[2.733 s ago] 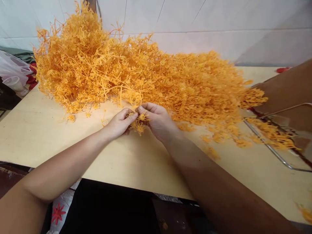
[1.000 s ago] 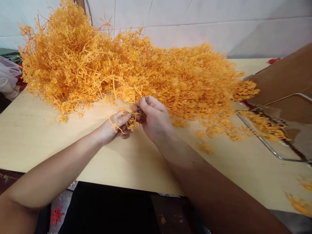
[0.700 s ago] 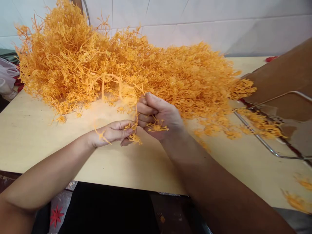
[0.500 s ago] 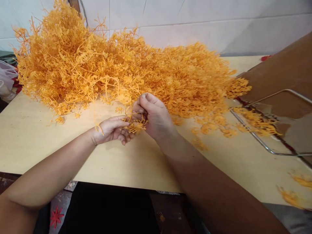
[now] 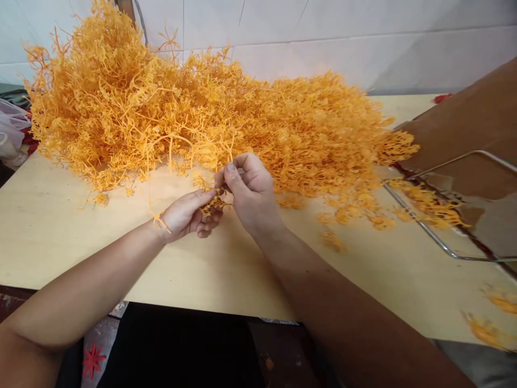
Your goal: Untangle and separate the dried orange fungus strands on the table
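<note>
A thin, branched orange plastic stem [image 5: 172, 137] arches from the front of a big heap of the same orange plastic pieces [image 5: 210, 102]. My left hand [image 5: 191, 215] grips a small clump of orange plastic flowers [image 5: 210, 206] between thumb and fingers. One thin sprig of the stem hangs over my left wrist. Close against it on the right, my right hand [image 5: 250, 188] pinches a part of the orange stem between thumb and forefinger. The exact grip point is partly hidden by the fingers.
On the right, a bent metal wire frame [image 5: 440, 245] stands by a brown cardboard sheet [image 5: 476, 124]. Loose orange pieces lie on the pale table [image 5: 100, 258] near its right edge. A red star-shaped piece [image 5: 93, 360] is below the table. A tiled wall [image 5: 323, 32] rises behind.
My right hand has turned slightly, its thumb now lower and nearer my left thumb. The flower clump has drawn further into my left hand, and the hanging sprig has shifted slightly left.
</note>
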A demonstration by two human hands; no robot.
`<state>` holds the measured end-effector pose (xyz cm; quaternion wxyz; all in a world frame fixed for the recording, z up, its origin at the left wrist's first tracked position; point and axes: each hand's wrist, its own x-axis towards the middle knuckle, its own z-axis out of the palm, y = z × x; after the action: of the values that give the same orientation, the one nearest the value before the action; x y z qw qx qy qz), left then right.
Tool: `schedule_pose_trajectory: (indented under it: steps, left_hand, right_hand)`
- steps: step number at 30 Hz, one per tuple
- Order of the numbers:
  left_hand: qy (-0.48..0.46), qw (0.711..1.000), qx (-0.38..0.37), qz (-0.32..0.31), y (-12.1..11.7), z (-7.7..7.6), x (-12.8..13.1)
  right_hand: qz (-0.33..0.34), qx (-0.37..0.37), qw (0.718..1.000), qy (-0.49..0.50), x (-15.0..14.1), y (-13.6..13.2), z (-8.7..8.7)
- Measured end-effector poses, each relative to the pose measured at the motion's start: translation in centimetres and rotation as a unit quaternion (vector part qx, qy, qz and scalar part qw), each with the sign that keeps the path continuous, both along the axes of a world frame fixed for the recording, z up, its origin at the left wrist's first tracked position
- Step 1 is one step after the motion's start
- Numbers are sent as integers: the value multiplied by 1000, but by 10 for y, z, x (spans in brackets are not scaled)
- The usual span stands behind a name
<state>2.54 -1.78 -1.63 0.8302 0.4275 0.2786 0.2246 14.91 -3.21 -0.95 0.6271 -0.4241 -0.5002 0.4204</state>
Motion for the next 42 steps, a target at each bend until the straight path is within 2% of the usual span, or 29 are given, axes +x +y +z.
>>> schedule_pose_trajectory:
  steps: [4,10,14,17,19,22,25,28,30,33,35,38,40,42]
  left_hand:
    - [-1,1000,-3,2,-1,0,-1]
    - [-3,998,39,-59,-5,0,-1]
    - [55,991,42,-112,-10,0,0]
    - [78,986,56,-133,-11,2,-2]
    - [77,982,71,-159,-11,4,-4]
    - [99,977,75,-173,-11,7,-8]
    - [132,985,73,-84,-9,6,-9]
    - [143,983,100,52,-3,6,-8]
    - [162,964,154,142,1,6,-9]
    - [217,912,246,248,8,1,-13]
    - [253,877,303,273,12,-5,-15]
    - [275,849,373,256,15,-13,-16]
    - [262,856,365,256,15,-13,-15]
    - [240,883,297,273,14,-9,-13]
  right_hand:
    - [25,-19,996,85,3,3,0]
    - [101,-142,957,233,0,2,8]
    - [191,-191,932,242,0,0,10]
    - [236,-186,928,222,3,0,10]
    - [223,-176,935,210,8,4,8]
    - [138,-181,951,208,19,12,7]
    - [67,-190,960,193,32,18,8]
    - [87,-173,971,136,36,17,11]
    - [134,-161,974,88,32,12,11]
    - [190,-167,967,19,21,5,9]
    - [192,-172,966,-17,15,1,7]
    - [157,-167,972,-51,10,0,4]
    - [150,-162,974,-52,8,0,1]
    - [160,-158,974,-42,6,2,-4]
